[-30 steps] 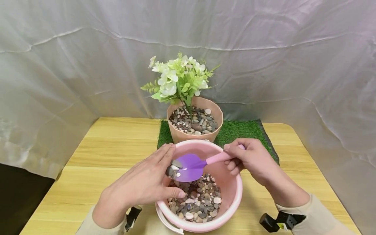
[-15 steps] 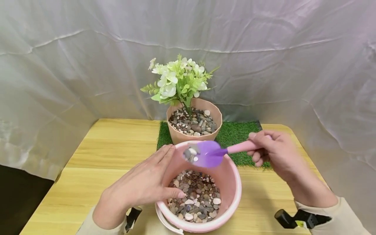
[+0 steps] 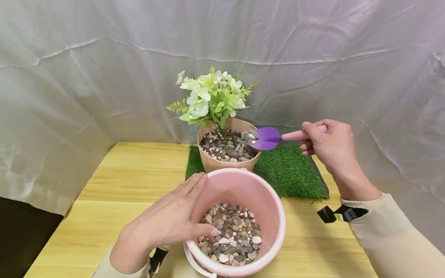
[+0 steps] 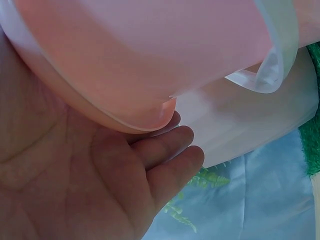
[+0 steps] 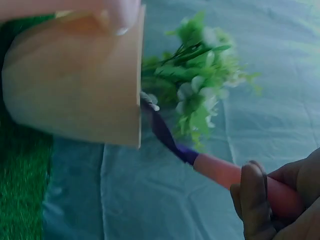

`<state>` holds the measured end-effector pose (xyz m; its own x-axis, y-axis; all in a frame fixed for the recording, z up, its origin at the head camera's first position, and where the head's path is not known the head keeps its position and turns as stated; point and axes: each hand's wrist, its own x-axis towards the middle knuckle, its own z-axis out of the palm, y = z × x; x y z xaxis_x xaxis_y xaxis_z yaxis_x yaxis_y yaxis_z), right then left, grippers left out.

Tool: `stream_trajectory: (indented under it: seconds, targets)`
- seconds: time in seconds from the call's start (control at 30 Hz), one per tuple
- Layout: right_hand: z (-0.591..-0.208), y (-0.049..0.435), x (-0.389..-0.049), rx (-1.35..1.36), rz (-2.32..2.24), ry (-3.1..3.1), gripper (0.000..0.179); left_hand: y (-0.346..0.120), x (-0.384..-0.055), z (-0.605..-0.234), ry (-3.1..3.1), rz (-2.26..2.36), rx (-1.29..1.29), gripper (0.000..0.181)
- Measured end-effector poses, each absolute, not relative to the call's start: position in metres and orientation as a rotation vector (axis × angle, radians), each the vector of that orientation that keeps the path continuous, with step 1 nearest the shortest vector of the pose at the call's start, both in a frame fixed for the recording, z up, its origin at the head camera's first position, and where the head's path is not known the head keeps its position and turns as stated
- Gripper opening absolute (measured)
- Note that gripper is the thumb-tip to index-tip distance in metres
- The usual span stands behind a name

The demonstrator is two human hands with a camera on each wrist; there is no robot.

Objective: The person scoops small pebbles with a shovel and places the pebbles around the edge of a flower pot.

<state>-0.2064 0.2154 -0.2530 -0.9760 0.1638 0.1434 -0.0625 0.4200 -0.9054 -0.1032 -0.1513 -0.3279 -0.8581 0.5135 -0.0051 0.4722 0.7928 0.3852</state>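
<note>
In the head view, my right hand [image 3: 335, 144] grips the pink handle of a small trowel [image 3: 267, 138] with a purple blade. Several pebbles [image 3: 249, 136] lie on the blade tip, which is over the right rim of a peach flowerpot [image 3: 222, 165]. White flowers with green leaves [image 3: 212, 98] stand in the pot's pebbles. My left hand [image 3: 165, 220] rests on the left rim of a pink bucket [image 3: 276, 247], its thumb inside and its fingers fairly straight. The right wrist view shows the trowel [image 5: 172, 145] slanting up to the pot's edge.
Pebbles [image 3: 233, 235] cover the bucket's bottom. Under the flowerpot lies a green turf mat [image 3: 292, 172] on a wooden table [image 3: 139, 173]. A grey cloth [image 3: 313, 88] hangs behind and at the sides. The bucket's handle [image 3: 199, 266] hangs at its front left.
My right hand has carried the trowel with pebbles from above the bucket, right and away from me, to the flowerpot's rim. The left hand has stayed on the bucket.
</note>
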Motion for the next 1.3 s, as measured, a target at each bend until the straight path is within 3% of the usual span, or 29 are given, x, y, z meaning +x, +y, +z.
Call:
stream_trajectory:
  seconds: [0.7,1.1,1.3]
  targets:
    - [-0.245,0.204,-0.200,-0.096,0.844,-2.607,0.036,-0.152,-0.105,-0.329,2.855,0.568,0.774,0.122]
    - [-0.250,0.201,-0.187,-0.088,0.902,-2.590,0.039,-0.152,-0.104,-0.329,2.855,0.582,0.763,0.122]
    - [-0.255,0.200,-0.175,-0.140,1.041,-2.529,0.031,-0.151,-0.103,-0.330,2.851,0.601,0.732,0.117]
